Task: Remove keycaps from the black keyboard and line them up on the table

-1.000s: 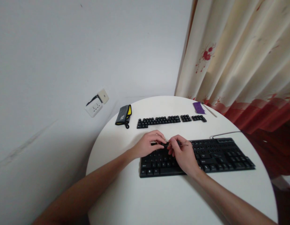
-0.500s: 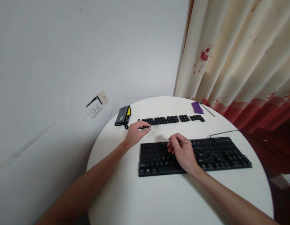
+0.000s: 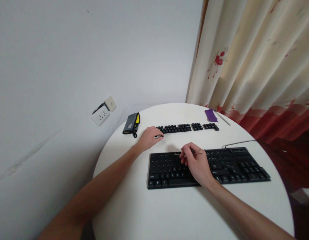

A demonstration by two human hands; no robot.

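My left hand (image 3: 149,136) hovers low at the left end of the rows of loose black keycaps (image 3: 178,128), finger and thumb closed on a small dark keycap (image 3: 158,136), mostly hidden. Over the upper middle of the black keyboard (image 3: 184,182) is my right hand (image 3: 195,163), closed around a thin wire keycap puller (image 3: 177,153). Its squared wire end pokes out left of the fingers, and the other end shows to the right. The keyboard's upper left part has bare key posts; keys are in place along its lower rows and right side.
A grey and yellow pouch (image 3: 131,124) lies at the table's back left. Toward the back right are a purple cloth (image 3: 211,115) and a thin pale stick (image 3: 223,118). The keyboard cable (image 3: 240,142) runs off the right edge of the round white table (image 3: 134,213).
My left hand has shifted slightly right and covers more of the left end of the keycap rows. My right hand stays over the keyboard with the wire puller; the view has moved slightly.
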